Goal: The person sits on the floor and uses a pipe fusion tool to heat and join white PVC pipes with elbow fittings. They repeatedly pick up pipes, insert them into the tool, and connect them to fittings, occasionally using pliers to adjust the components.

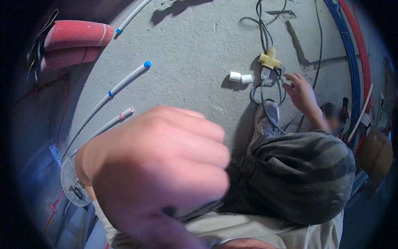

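Near the upper right of my view, on a rough grey concrete floor [186, 62], lay a yellow multi-way socket adapter [269, 62] with a pale plug [265, 74] at its lower side. Grey cables [264, 31] ran up from it toward the top edge, and more looped below it, down around my pale shoe [269, 114]. My right hand [287, 80] was just beside the adapter, its fingers loosely bent and parted and its grasp released; I could not tell whether a fingertip touched the nearest cable. Left of the plug, two short white cylindrical pieces [241, 78] sat close together on the concrete.

My left hand [178, 153] was very near the camera, its back toward me and its fingers curled inward. Its fingertips and palm were hidden, so I could not tell whether it was clenched or grasping something. Beyond it, a white pipe with blue bands [128, 80] and a white pipe with a red band [115, 120] lay slantwise on the floor, well apart from the adapter.

My knee, in a dark trouser leg [306, 174], filled the lower right. Blue pipes [345, 37] and red pipes [359, 37] ran along the far right, above a cardboard box [374, 155].
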Tool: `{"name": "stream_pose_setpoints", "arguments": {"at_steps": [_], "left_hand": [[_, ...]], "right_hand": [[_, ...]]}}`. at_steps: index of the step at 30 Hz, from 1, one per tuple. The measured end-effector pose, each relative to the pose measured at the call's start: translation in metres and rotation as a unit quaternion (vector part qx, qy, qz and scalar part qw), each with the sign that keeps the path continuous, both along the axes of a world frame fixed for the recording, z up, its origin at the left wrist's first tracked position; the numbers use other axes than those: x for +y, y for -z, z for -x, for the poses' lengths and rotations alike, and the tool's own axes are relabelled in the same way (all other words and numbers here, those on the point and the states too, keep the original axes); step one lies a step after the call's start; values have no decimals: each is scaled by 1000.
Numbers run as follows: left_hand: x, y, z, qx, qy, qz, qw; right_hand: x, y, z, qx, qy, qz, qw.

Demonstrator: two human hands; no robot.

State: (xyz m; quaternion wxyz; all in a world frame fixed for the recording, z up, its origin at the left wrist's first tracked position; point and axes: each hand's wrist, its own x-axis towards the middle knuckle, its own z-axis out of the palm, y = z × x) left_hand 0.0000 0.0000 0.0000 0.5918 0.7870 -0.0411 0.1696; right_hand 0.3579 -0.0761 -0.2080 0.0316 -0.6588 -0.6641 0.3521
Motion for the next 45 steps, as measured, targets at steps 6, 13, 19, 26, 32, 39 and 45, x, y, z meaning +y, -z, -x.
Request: {"name": "stream_pose_setpoints", "arguments": {"at_steps": [6,13,19,26,32,39,45], "left_hand": [[-19,61,86,236,-362,276,859],[-55,237,76,300,-346,412,788],[-68,278,45,287,-329,495,751],[-73,256,51,80,-307,646,695],[-70,293,76,247,-533,133,798],[-73,324,86,268,-462,-233,813],[-68,320,93,257,-507,-173,805]], "right_hand": [[46,40,78,-53,-340,-140,929],[45,81,84,-23,-344,-88,935],[46,66,123,61,-307,-27,949],[21,49,184,362,-177,81,912],[37,82,183,363,40,209,907],[27,102,168,274,33,56,960],[21,63,119,-60,-7,-240,969]]}}
